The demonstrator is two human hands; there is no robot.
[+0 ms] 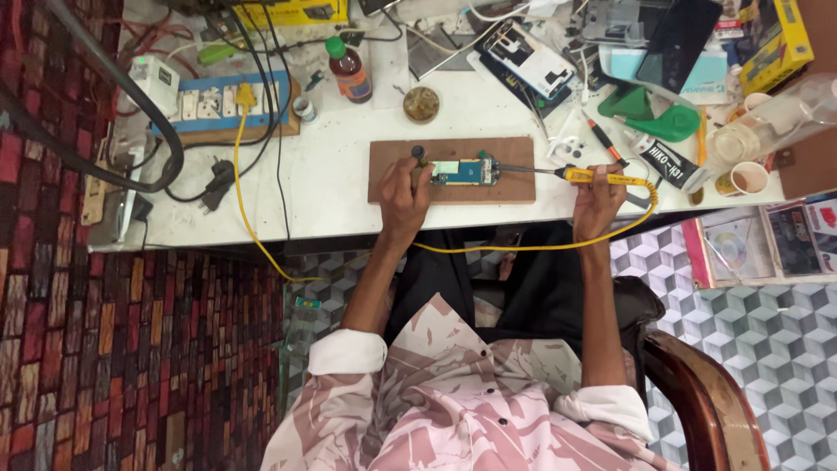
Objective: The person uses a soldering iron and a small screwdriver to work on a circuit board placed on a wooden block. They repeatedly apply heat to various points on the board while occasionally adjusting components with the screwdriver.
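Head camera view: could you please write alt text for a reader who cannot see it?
Seen from above, a seated person's right hand holds a yellow soldering iron toward a small circuit board on a brown wooden board, while the left hand steadies it with a thin tool. The white workbench is cluttered.

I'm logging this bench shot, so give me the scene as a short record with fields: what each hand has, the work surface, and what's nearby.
left hand: left hand holds a dark tool upright at the circuit board
right hand: right hand grips a yellow soldering iron, tip pointing toward the board
surface: board lies on a brown wooden block on a white table
nearby: brown bottle with green cap; power strip
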